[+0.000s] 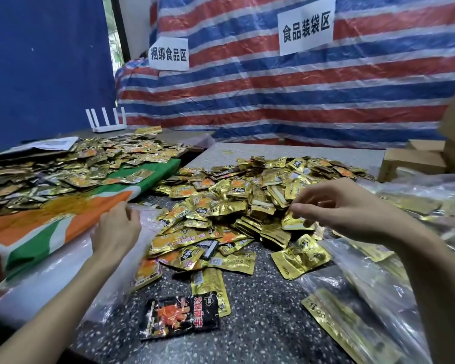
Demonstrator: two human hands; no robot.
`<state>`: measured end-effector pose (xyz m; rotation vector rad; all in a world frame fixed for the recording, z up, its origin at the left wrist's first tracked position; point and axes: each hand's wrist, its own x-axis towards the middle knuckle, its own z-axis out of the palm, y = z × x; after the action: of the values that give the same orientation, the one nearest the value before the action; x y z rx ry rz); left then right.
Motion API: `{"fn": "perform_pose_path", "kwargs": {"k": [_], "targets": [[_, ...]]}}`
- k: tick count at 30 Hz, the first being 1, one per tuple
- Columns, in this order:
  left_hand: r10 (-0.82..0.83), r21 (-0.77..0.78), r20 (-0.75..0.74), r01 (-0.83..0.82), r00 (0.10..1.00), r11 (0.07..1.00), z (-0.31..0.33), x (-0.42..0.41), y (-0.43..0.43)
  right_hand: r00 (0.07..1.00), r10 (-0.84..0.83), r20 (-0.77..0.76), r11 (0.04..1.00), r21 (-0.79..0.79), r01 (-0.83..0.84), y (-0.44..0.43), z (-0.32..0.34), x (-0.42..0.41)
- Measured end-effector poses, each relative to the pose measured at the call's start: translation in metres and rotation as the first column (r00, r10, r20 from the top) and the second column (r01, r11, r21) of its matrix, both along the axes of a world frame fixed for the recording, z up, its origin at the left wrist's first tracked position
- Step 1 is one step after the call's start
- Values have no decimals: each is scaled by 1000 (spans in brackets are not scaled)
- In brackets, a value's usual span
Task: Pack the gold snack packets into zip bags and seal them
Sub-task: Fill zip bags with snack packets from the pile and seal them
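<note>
Fingers [298, 206] of right hand [338, 206] pinch a gold packet [294, 224]; left hand [116, 229] grips zip bag [153, 219]

Large sign [305, 25]: 食品装袋区, high on striped tarp [247, 82]
Small sign [168, 54]: 捆绑食品区, at tarp's left edge
Gold snack packets [221, 195]: print unreadable

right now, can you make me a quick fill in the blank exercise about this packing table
1. The gold packet is pinched by the ____ hand.
2. The lone packet nearest the camera is mostly ____.
3. The router at the table's far end is ____.
4. The striped tarp bears ____ paper signs.

Missing words: right, black, white, two.
</note>
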<state>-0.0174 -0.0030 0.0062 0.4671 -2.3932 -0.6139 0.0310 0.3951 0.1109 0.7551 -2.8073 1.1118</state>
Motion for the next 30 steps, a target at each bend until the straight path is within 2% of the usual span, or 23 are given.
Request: {"fn": "perform_pose_path", "kwargs": {"k": [2, 5, 6, 8, 11, 12, 14, 16, 21, 25, 26, 27, 29, 30], "targets": [[-155, 37, -124, 161, 980, 986, 18, 8, 14, 1000, 10, -16, 1000, -6, -10, -3, 1, 1], [-404, 80, -259, 436, 877, 896, 44, 32, 46, 996, 45, -71, 998, -30, -47, -8, 1, 5], [-490, 119, -288, 539, 823, 834, 52, 42, 58, 994, 55, -93, 997, -44, -59, -11, 1, 6], [-658, 225, -336, 736, 673, 638, 66, 62, 82, 986, 61, -156, 996, -60, -71, -16, 1, 10], [-807, 301, -397, 893, 436, 334, 77, 84, 108, 970, 112, -216, 993, -17, -118, -25, 2, 19], [-830, 302, -407, 913, 382, 273, 78, 88, 115, 970, 129, -204, 992, 12, -129, -27, 2, 21], [-841, 293, -427, 931, 332, 218, 78, 92, 124, 976, 153, -156, 988, 54, -146, -30, 2, 25], [-828, 278, -451, 934, 333, 224, 77, 92, 130, 975, 209, -79, 978, 22, -208, -31, 3, 29], [-788, 296, -476, 915, 390, 274, 72, 85, 139, 935, 326, 138, 934, -201, -296, -35, 10, 40], [-786, 315, -452, 900, 421, 301, 67, 82, 145, 905, 335, 261, 937, -189, -292, -37, 9, 40], [-783, 298, -431, 890, 448, 345, 66, 81, 147, 901, 328, 284, 940, -195, -281, -37, 8, 40], [-759, 260, -406, 861, 508, 437, 64, 81, 149, 902, 314, 296, 944, -202, -262, -36, 8, 39], [-612, 123, -408, 705, 677, 698, 57, 84, 154, 922, 266, 282, 952, -223, -207, -36, 7, 37], [-540, 80, -440, 630, 718, 772, 54, 88, 156, 934, 239, 266, 955, -240, -176, -37, 6, 36]]}}
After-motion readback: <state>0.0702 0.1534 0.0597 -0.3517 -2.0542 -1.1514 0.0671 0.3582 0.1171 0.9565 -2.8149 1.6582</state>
